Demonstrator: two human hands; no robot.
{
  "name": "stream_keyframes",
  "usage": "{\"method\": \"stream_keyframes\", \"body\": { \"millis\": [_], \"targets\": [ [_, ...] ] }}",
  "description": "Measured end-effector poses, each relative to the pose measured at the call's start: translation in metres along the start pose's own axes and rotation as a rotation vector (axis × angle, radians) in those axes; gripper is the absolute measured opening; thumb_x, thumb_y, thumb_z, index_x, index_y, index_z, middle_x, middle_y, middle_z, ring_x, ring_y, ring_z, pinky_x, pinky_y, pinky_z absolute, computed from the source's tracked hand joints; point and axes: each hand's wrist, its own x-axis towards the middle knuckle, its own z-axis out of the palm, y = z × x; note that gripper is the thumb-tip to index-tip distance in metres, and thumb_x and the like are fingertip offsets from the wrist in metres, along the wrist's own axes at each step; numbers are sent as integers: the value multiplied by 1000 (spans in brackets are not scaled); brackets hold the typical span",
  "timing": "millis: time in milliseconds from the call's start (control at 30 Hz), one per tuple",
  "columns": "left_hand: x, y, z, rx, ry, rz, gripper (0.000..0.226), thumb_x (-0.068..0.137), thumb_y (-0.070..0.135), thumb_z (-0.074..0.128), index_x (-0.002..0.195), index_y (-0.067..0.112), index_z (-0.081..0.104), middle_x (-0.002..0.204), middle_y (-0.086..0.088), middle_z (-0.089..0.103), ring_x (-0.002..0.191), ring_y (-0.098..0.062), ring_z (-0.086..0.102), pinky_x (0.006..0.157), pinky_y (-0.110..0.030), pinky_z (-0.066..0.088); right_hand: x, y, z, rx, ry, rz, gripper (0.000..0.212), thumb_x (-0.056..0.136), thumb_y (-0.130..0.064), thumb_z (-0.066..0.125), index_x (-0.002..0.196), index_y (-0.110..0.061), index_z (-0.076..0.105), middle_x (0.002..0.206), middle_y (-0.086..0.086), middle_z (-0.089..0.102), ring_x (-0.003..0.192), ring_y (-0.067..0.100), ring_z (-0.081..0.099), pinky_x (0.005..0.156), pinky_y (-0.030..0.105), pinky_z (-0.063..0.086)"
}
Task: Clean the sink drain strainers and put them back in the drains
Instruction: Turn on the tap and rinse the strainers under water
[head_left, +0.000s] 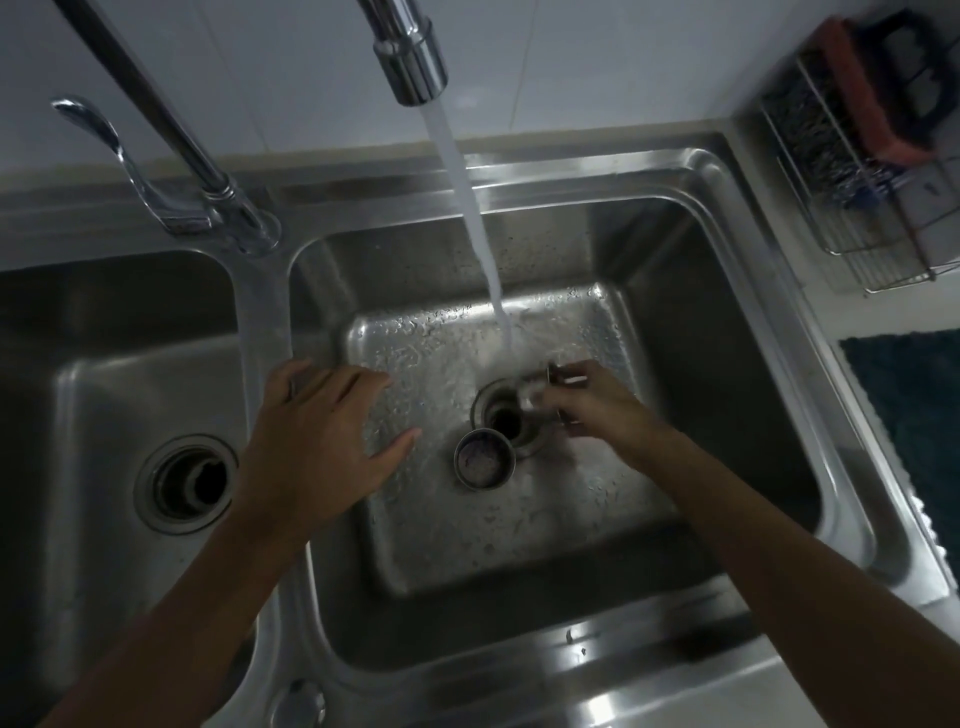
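Two steel basins fill my view, and I read them left to right. The left basin (78, 395) has an open drain (188, 483) with no strainer seated in it. Behind the divider stands the faucet base with its lever handle (111, 156). My left hand (317, 447) hangs over the divider and the left edge of the right basin (727, 332), fingers spread wide, palm down, gripping nothing.

In the right basin, a strainer cup (484, 460) sits on the wet floor, just beside the front-left rim of that basin's open drain (506, 418), its mouth tilted toward me. The spout (413, 62) overhead sends a stream of water (478, 223) down onto the spot just behind the drain, where my right hand (597, 405) is working. That hand is closed around a small metal strainer piece (545, 384), held under the stream just above the drain; blur and spray hide its exact shape and how the fingers sit on it.

Farther right, on the counter (789, 171), a wire rack (872, 223) holds a dark scrubbing pad and an orange-red sponge (857, 83). A dark blue mat (914, 415) lies at the right edge. I can read no brand, label or writing anywhere in view.
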Motion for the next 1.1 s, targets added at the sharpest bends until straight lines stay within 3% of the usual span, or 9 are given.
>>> {"method": "stream_keyframes", "body": {
  "millis": [100, 167, 300, 433, 533, 700, 800, 933, 1100],
  "targets": [
    [1, 1, -2, -13, -32, -17, 62, 85, 63, 65, 122, 13, 71, 110, -4, 75, 101, -27, 70, 109, -51, 39, -9, 21, -22, -767, 29, -208, 78, 54, -56, 88, 110, -35, 38, 103, -13, 59, 89, 7, 62, 63, 17, 41],
    [1, 1, -3, -11, -44, -26, 63, 85, 64, 63, 122, 14, 70, 111, -3, 75, 102, -27, 70, 109, -49, 38, -16, 36, -26, -1012, -48, -206, 82, 54, -58, 89, 108, -35, 32, 108, -6, 56, 90, 16, 60, 64, 21, 39],
    [0, 2, -3, -1, -22, -16, 60, 85, 63, 65, 120, 15, 71, 109, -3, 76, 99, -27, 70, 106, -49, 39, -27, 61, -13, -1330, -131, -168, 104, 56, -62, 86, 133, -20, 30, 125, 5, 52, 106, 32, 65, 73, 34, 42],
    [0, 1, -2, 0, 1, -6, 58, 86, 62, 66, 120, 16, 71, 107, -2, 75, 98, -27, 70, 105, -49, 39, -31, 69, 0, -1360, -197, -98, 119, 59, -57, 90, 149, -15, 24, 137, 9, 46, 115, 33, 63, 81, 37, 48],
    [0, 1, 0, -6, 17, 3, 57, 85, 62, 67, 119, 16, 70, 105, -2, 75, 97, -26, 70, 103, -49, 40, -32, 68, 7, -1345, -182, -82, 111, 66, -55, 88, 148, -14, 26, 140, 11, 43, 118, 36, 60, 88, 40, 49],
    [0, 0, 0, -1, 5, -6, 58, 85, 62, 68, 119, 16, 69, 105, -3, 76, 98, -26, 71, 104, -49, 41, -29, 47, 36, -1351, 11, -281, 111, 63, -80, 77, 143, -17, 33, 138, 10, 46, 122, 34, 52, 92, 48, 51],
    [0, 2, 0, 0, 9, -1, 57, 85, 61, 68, 118, 15, 70, 104, -3, 76, 97, -26, 71, 103, -50, 42, -22, 39, 68, -1213, -15, -382, 106, 66, -68, 84, 147, -21, 32, 143, 8, 47, 125, 34, 55, 90, 48, 54],
    [1, 1, 0, -5, 27, 1, 55, 85, 59, 69, 116, 14, 72, 104, -2, 76, 97, -25, 71, 103, -50, 42, -2, 34, 80, -1124, -22, -362, 88, 78, -49, 83, 145, -19, 34, 146, 10, 48, 123, 37, 60, 85, 46, 54],
    [-1, 1, 2, 15, 30, -18, 55, 86, 60, 69, 118, 16, 71, 107, -3, 75, 100, -27, 71, 107, -48, 39, 22, 12, 48, -949, 213, -276, 78, 75, -48, 84, 135, -15, 45, 130, 11, 57, 114, 36, 62, 87, 45, 54]
  ]
}}
